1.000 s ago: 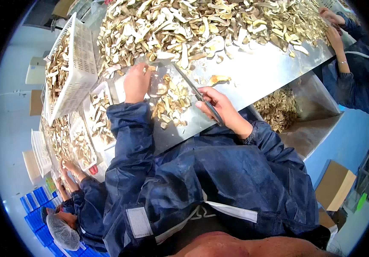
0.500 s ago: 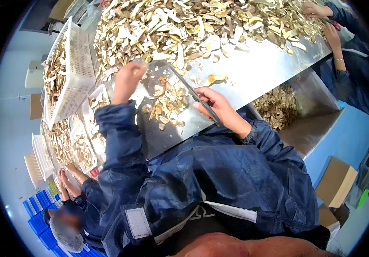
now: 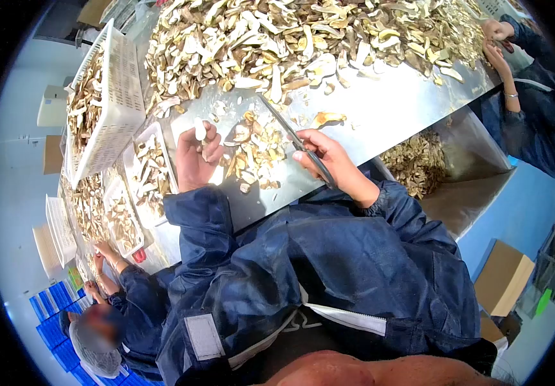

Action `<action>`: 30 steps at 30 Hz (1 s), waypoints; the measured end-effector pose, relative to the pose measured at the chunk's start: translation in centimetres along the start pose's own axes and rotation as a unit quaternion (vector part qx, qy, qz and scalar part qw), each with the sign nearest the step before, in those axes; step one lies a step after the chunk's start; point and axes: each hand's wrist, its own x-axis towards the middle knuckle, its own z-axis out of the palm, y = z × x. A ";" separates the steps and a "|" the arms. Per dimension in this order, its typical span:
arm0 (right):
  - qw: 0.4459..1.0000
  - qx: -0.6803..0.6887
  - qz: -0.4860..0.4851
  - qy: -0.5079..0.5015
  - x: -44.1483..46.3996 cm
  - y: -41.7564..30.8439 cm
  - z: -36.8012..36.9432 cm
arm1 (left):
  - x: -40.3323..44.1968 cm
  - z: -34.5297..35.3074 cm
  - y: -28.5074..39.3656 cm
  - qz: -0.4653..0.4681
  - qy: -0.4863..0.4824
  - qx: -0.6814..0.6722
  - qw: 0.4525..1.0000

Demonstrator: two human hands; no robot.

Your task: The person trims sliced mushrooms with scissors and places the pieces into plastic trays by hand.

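Note:
Raised over the metal table's near left part, my left hand (image 3: 199, 157) has its palm turned up and its fingers curled. A small white mushroom slice (image 3: 200, 129) stands up from its fingertips. My right hand (image 3: 329, 159) is closed around a long, thin, dark tweezers-like tool (image 3: 282, 117), whose tip points away toward the big pile. Between my hands lies a loose heap of small pale mushroom pieces (image 3: 251, 151). A yellowish-brown slice (image 3: 329, 119) rests just beyond my right hand.
A large pile of dried mushroom slices (image 3: 290, 45) covers the far table. At left stand a white basket (image 3: 123, 83) and white trays (image 3: 173, 164) of slices. An open bin (image 3: 470, 193) with mushroom pieces sits below the right edge. Co-workers (image 3: 535, 109) are at both sides.
My left hand has come back toward me and turned palm up, now showing a white slice. My right hand and its tool have hardly moved.

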 end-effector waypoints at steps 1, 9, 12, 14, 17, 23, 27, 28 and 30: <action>1.000 -0.002 -0.001 0.001 0.0 0.0 0.0 | -0.2 0.3 0.0 0.006 -0.002 0.010 1.000; 1.000 -0.007 -0.017 -0.003 -0.1 0.2 0.1 | -0.4 0.2 -0.2 0.070 0.118 0.205 0.969; 0.996 -0.070 -0.045 0.009 0.0 0.6 0.4 | -0.8 0.3 -1.2 0.065 0.136 0.134 0.979; 0.985 -0.138 -0.101 0.033 0.1 0.9 1.0 | -0.9 0.8 -1.8 0.064 0.152 0.077 0.983; 0.979 -0.191 -0.073 0.004 -0.6 -1.0 2.0 | -1.2 2.5 -2.9 0.068 0.162 0.043 0.983; 0.965 -0.248 -0.082 -0.005 -0.9 -3.0 3.4 | -2.5 5.6 -4.9 0.119 0.180 0.135 0.967; 0.965 -0.250 -0.081 -0.008 -0.8 -3.0 3.7 | -2.9 6.3 -6.0 0.158 0.187 0.187 0.951; 0.965 -0.249 -0.085 -0.008 -0.8 -3.0 3.7 | -3.0 6.4 -6.2 0.163 0.189 0.198 0.948; 0.959 -0.263 -0.110 -0.001 -0.8 -2.6 3.7 | -3.1 6.3 -6.2 0.168 0.192 0.209 0.944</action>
